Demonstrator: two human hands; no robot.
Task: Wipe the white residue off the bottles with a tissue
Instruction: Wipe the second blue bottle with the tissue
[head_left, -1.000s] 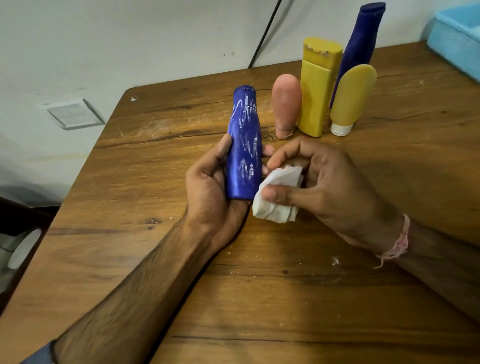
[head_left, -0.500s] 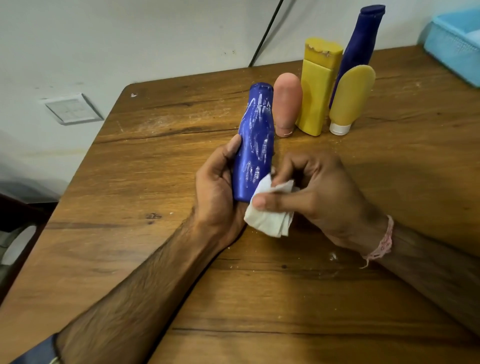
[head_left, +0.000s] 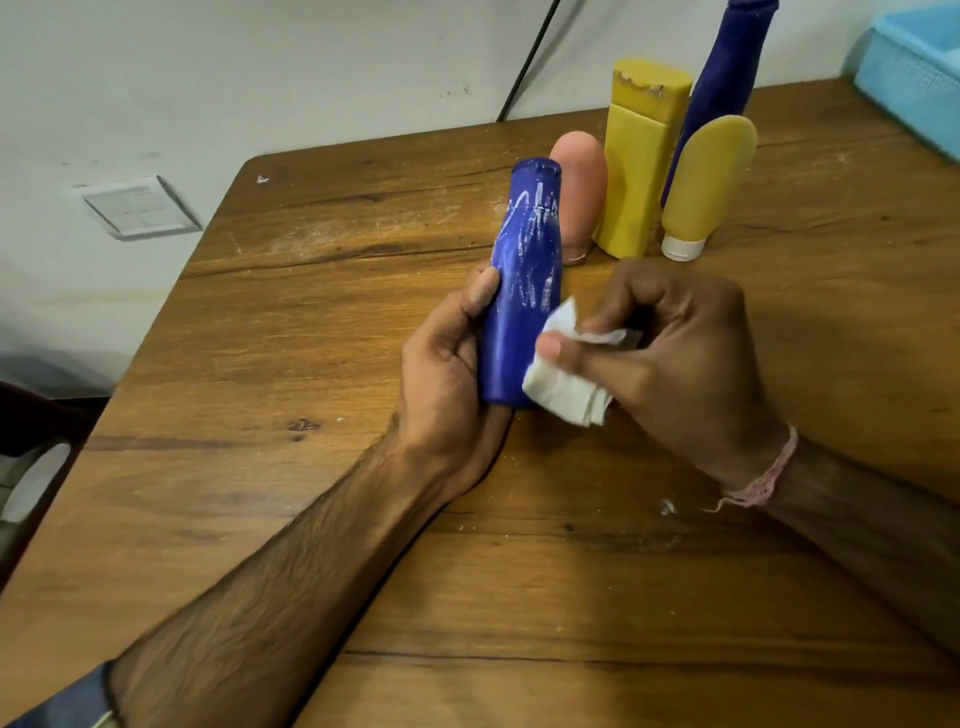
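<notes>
My left hand (head_left: 447, 374) grips the lower part of a small blue bottle (head_left: 524, 270), held upright above the wooden table (head_left: 311, 364). White streaks cover the bottle's upper half and cap; its lower half looks plain blue. My right hand (head_left: 670, 364) pinches a folded white tissue (head_left: 566, 379) and presses it against the bottle's lower right side. Behind stand a pink bottle (head_left: 584, 182), a tall yellow bottle (head_left: 636, 161), a tall dark blue bottle (head_left: 722, 78) and a yellow tube (head_left: 706, 187) on its white cap.
A light blue basket (head_left: 914, 73) sits at the table's far right corner. A black cable (head_left: 524, 62) runs down the wall behind the table. White specks (head_left: 667, 506) lie on the wood near my right wrist. A wall switch plate (head_left: 137, 208) is at the left.
The tissue has slid up along the bottle's lower right side, and the white marks on the lower part are gone. The bottle has tilted slightly right.
</notes>
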